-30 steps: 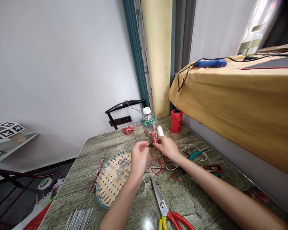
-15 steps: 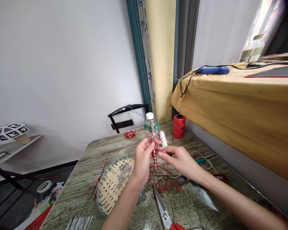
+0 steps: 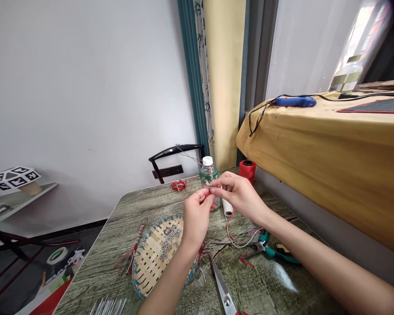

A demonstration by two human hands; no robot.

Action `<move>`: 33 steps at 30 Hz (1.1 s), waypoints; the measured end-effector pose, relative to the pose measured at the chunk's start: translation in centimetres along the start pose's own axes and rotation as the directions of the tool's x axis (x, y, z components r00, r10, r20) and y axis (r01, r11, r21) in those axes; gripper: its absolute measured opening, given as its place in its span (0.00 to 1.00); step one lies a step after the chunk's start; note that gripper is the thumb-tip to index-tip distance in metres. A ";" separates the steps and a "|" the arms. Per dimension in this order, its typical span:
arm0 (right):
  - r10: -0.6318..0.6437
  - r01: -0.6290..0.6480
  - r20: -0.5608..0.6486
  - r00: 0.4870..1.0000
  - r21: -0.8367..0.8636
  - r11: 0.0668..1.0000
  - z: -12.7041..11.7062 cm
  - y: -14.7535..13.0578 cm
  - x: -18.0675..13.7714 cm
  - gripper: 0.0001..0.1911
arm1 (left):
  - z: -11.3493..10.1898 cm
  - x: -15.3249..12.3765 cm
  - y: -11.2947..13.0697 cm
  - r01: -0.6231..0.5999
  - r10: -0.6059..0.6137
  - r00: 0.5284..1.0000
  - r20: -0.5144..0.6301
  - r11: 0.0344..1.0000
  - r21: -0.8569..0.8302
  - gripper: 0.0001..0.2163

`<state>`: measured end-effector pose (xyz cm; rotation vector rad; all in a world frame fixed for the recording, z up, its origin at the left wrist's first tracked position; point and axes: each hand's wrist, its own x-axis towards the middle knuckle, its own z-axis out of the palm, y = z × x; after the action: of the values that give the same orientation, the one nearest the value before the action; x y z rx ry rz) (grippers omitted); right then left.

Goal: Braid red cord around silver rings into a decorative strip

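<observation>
My left hand [image 3: 196, 218] pinches a red braided cord [image 3: 208, 193] between thumb and fingers, in front of a clear bottle [image 3: 203, 177] with a white cap and green label. Close against it, my right hand [image 3: 242, 193] has thumb and fingertips together on the cord's upper part. A red-and-white twisted strand [image 3: 211, 172] rises from the fingers past the bottle. The lower cord is mostly behind my left hand, with loose red ends [image 3: 202, 250] showing below. Under my left forearm lies a woven basket [image 3: 148, 267] holding several small metal rings [image 3: 170, 241].
Scissors [image 3: 222, 285] lie at the table's front; teal-handled pliers [image 3: 272, 250] are under my right forearm. A white thread spool [image 3: 227, 207] and a red one [image 3: 247, 169] stand behind my right hand. Metal rods [image 3: 107, 306], a finished-looking braid [image 3: 139, 239] and tangled thread [image 3: 178, 185] lie leftward.
My right hand has moved up and left, from beside the hanging cord to its upper part at my left fingertips. The beaded-looking lower length has gone out of sight. The pliers show more.
</observation>
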<state>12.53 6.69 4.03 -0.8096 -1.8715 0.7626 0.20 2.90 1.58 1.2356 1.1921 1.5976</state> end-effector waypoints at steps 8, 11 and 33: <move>0.170 -0.167 0.019 0.985 0.304 0.938 0.1 0.8 0.2 0.09 | -0.1 0.7 0.1 -0.079 0.076 0.997 0.028 0.991 0.106 0.11; 0.229 -0.207 -0.006 0.973 0.409 0.889 0.1 0.8 0.3 0.09 | 0.0 1.1 0.0 -0.120 0.117 0.993 0.030 0.979 0.166 0.09; 0.556 -0.303 -0.162 0.815 0.699 0.648 0.9 3.0 0.9 0.14 | 1.8 0.7 -1.2 -0.291 0.344 0.938 -0.033 0.838 0.462 0.10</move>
<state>12.03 8.98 1.80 -0.8729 -0.9435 1.3688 1.82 4.24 0.78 1.7342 1.5573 1.7014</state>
